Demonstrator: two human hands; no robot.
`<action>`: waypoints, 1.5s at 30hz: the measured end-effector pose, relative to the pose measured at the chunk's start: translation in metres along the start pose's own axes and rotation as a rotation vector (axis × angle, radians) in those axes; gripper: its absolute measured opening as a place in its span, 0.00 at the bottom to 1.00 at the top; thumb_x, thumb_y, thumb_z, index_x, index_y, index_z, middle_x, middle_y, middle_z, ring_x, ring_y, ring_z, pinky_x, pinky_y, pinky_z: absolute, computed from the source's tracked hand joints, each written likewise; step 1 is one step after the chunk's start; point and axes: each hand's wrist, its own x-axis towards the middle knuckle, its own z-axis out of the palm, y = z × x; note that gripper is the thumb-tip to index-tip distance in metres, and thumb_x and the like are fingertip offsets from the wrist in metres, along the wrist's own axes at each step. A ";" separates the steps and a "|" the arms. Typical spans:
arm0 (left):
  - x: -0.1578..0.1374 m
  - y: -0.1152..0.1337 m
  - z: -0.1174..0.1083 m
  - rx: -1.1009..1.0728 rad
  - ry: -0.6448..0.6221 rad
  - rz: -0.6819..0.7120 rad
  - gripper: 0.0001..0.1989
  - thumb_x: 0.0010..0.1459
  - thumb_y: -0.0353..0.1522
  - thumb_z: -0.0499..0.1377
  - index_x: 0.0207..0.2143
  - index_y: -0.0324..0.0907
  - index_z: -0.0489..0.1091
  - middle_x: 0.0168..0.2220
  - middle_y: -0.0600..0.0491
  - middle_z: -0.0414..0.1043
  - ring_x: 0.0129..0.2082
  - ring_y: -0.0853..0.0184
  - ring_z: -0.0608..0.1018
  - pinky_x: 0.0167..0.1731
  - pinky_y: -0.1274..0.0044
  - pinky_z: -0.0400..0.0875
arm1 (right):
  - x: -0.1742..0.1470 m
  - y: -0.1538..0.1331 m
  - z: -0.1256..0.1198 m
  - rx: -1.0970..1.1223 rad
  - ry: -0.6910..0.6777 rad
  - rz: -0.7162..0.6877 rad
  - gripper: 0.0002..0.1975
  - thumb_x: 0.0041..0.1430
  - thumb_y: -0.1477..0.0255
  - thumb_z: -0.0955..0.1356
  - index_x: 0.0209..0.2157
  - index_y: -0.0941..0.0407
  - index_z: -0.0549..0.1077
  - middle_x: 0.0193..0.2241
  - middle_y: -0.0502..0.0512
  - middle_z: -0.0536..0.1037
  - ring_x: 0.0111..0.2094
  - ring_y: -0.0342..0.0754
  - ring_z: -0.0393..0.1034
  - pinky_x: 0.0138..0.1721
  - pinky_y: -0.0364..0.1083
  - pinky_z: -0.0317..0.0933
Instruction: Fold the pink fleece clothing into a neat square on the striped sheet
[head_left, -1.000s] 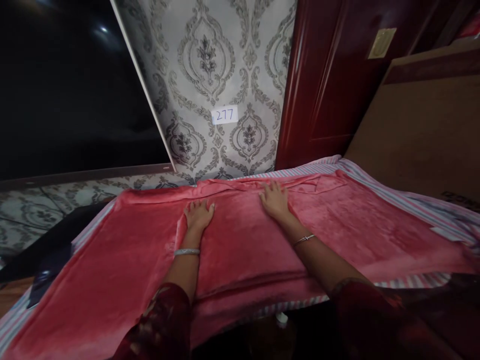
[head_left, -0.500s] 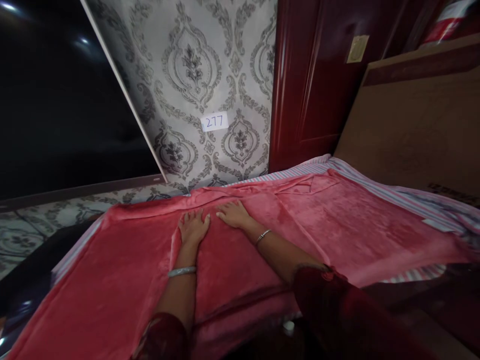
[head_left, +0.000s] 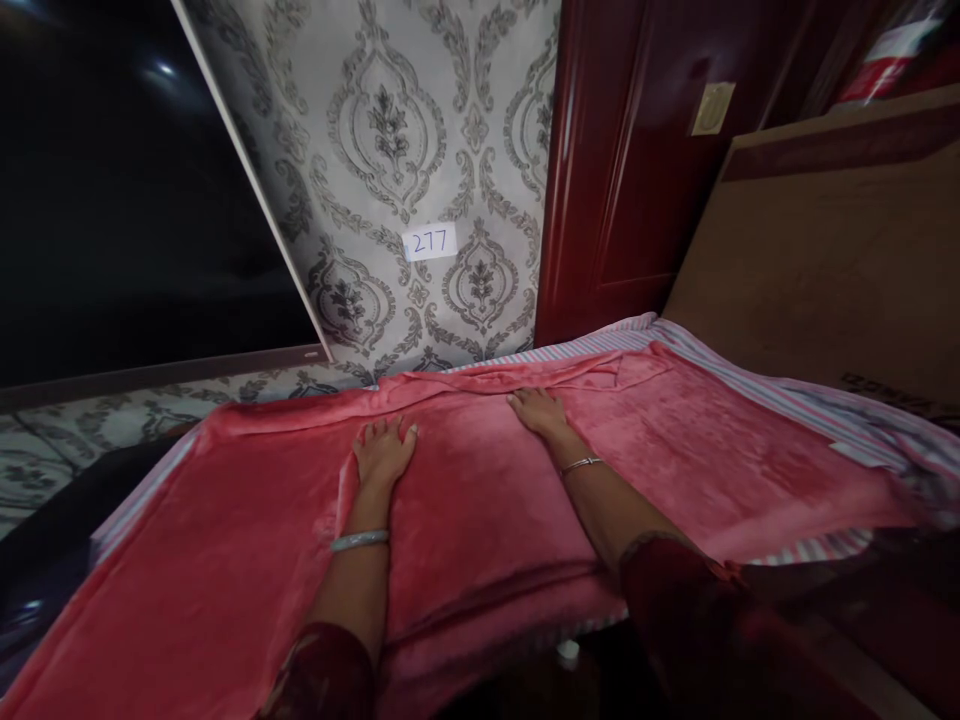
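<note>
Striped cloth (head_left: 817, 413) covers the support, hiding it; pink blanket (head_left: 480, 490) spread on top, bunched along far edge

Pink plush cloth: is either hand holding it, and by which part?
Nothing appears held: the left hand and right hand rest open on top of the pink plush cloth, neither visibly gripping it.

A home: patterned wallpaper (head_left: 420, 180), television (head_left: 135, 200)
</note>
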 end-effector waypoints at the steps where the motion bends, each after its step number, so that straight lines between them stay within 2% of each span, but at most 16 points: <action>1: 0.000 0.000 0.000 -0.003 0.004 0.003 0.30 0.67 0.46 0.44 0.66 0.43 0.64 0.67 0.43 0.63 0.67 0.48 0.62 0.65 0.55 0.54 | -0.001 0.004 0.001 0.010 0.003 0.016 0.29 0.73 0.59 0.51 0.64 0.52 0.68 0.68 0.57 0.62 0.68 0.59 0.53 0.63 0.63 0.51; 4: 0.001 -0.001 -0.001 -0.009 0.010 0.011 0.30 0.67 0.45 0.45 0.65 0.43 0.65 0.66 0.42 0.64 0.67 0.47 0.63 0.65 0.54 0.55 | -0.006 0.017 0.001 0.028 0.016 0.068 0.30 0.73 0.59 0.50 0.67 0.53 0.64 0.69 0.59 0.61 0.68 0.58 0.55 0.63 0.62 0.53; 8: 0.002 -0.001 0.001 -0.042 0.033 0.020 0.30 0.67 0.45 0.46 0.64 0.42 0.66 0.65 0.41 0.66 0.66 0.45 0.64 0.63 0.51 0.57 | -0.018 0.034 -0.004 0.021 0.034 0.118 0.29 0.73 0.61 0.50 0.69 0.53 0.59 0.67 0.62 0.64 0.66 0.58 0.59 0.62 0.62 0.55; 12: 0.000 -0.002 0.003 -0.077 0.096 0.034 0.27 0.66 0.43 0.48 0.61 0.41 0.70 0.62 0.40 0.69 0.64 0.46 0.67 0.61 0.51 0.60 | -0.041 0.031 -0.015 -0.016 0.103 0.121 0.29 0.73 0.62 0.53 0.70 0.55 0.57 0.69 0.64 0.59 0.70 0.60 0.50 0.64 0.66 0.51; 15: -0.001 -0.002 -0.003 -0.095 0.163 0.047 0.25 0.67 0.41 0.48 0.60 0.41 0.70 0.62 0.42 0.70 0.64 0.49 0.68 0.63 0.54 0.59 | -0.067 0.012 -0.019 -0.060 0.163 -0.053 0.29 0.72 0.63 0.55 0.70 0.56 0.57 0.71 0.64 0.55 0.72 0.59 0.44 0.67 0.65 0.43; 18: -0.008 0.005 -0.014 -0.117 0.231 0.154 0.24 0.67 0.38 0.48 0.60 0.39 0.70 0.61 0.42 0.71 0.63 0.56 0.70 0.65 0.61 0.60 | -0.095 -0.013 -0.015 -0.059 0.096 -0.260 0.29 0.72 0.62 0.57 0.71 0.54 0.56 0.71 0.62 0.54 0.72 0.58 0.45 0.69 0.64 0.42; 21: -0.031 0.021 -0.015 -0.080 0.154 0.354 0.27 0.67 0.41 0.50 0.63 0.40 0.66 0.65 0.42 0.66 0.66 0.55 0.66 0.65 0.62 0.59 | -0.116 -0.029 -0.004 -0.052 0.011 -0.380 0.29 0.72 0.59 0.57 0.71 0.50 0.54 0.72 0.60 0.52 0.72 0.59 0.45 0.68 0.65 0.42; 24: -0.065 0.037 -0.003 -0.014 -0.007 0.540 0.30 0.67 0.46 0.51 0.68 0.49 0.59 0.71 0.47 0.54 0.71 0.52 0.56 0.67 0.52 0.52 | -0.124 -0.032 0.006 -0.077 -0.005 -0.426 0.28 0.73 0.58 0.57 0.70 0.48 0.56 0.72 0.57 0.51 0.73 0.59 0.42 0.69 0.66 0.39; 27: -0.094 0.039 0.007 0.028 -0.111 0.553 0.30 0.69 0.46 0.48 0.70 0.53 0.53 0.74 0.50 0.47 0.73 0.52 0.49 0.68 0.48 0.46 | -0.125 -0.021 0.009 -0.091 -0.012 -0.416 0.28 0.73 0.59 0.56 0.70 0.50 0.58 0.72 0.56 0.51 0.73 0.57 0.41 0.69 0.64 0.39; 30: -0.111 0.024 0.006 0.017 -0.148 0.511 0.30 0.70 0.45 0.47 0.71 0.51 0.52 0.74 0.50 0.45 0.74 0.54 0.48 0.69 0.50 0.45 | -0.127 0.003 0.007 -0.091 -0.019 -0.384 0.29 0.73 0.58 0.56 0.70 0.50 0.58 0.72 0.56 0.51 0.73 0.56 0.41 0.70 0.62 0.39; 33: -0.131 -0.005 0.003 -0.013 -0.118 0.498 0.29 0.69 0.42 0.47 0.70 0.49 0.55 0.73 0.48 0.50 0.73 0.55 0.52 0.69 0.52 0.47 | -0.136 0.041 0.006 -0.055 -0.003 -0.349 0.29 0.72 0.57 0.55 0.70 0.49 0.57 0.72 0.55 0.51 0.73 0.56 0.40 0.70 0.63 0.39; 37: -0.174 -0.053 0.010 -0.042 0.059 0.618 0.29 0.67 0.40 0.50 0.69 0.47 0.58 0.69 0.46 0.58 0.70 0.56 0.59 0.69 0.55 0.51 | -0.165 0.101 0.016 0.084 0.050 -0.374 0.30 0.72 0.56 0.55 0.70 0.50 0.57 0.72 0.56 0.53 0.72 0.54 0.44 0.70 0.59 0.45; 40: -0.204 -0.084 0.018 -0.020 0.237 0.689 0.34 0.65 0.41 0.54 0.71 0.46 0.53 0.69 0.44 0.60 0.69 0.54 0.62 0.68 0.56 0.53 | -0.197 0.135 0.029 0.177 0.156 -0.384 0.30 0.72 0.57 0.55 0.71 0.50 0.56 0.72 0.58 0.53 0.71 0.54 0.51 0.68 0.59 0.51; 42: -0.217 -0.100 0.021 0.005 0.303 0.668 0.35 0.65 0.41 0.55 0.72 0.48 0.50 0.68 0.44 0.61 0.68 0.53 0.64 0.67 0.55 0.54 | -0.217 0.146 0.035 0.196 0.224 -0.409 0.32 0.71 0.56 0.59 0.72 0.47 0.52 0.72 0.59 0.51 0.70 0.56 0.52 0.67 0.61 0.53; 45: -0.220 -0.116 0.020 0.004 0.334 0.599 0.35 0.65 0.37 0.54 0.72 0.52 0.47 0.68 0.44 0.62 0.67 0.52 0.65 0.65 0.53 0.59 | -0.234 0.150 0.039 0.196 0.286 -0.463 0.38 0.67 0.56 0.64 0.73 0.45 0.47 0.73 0.60 0.48 0.70 0.59 0.52 0.65 0.63 0.55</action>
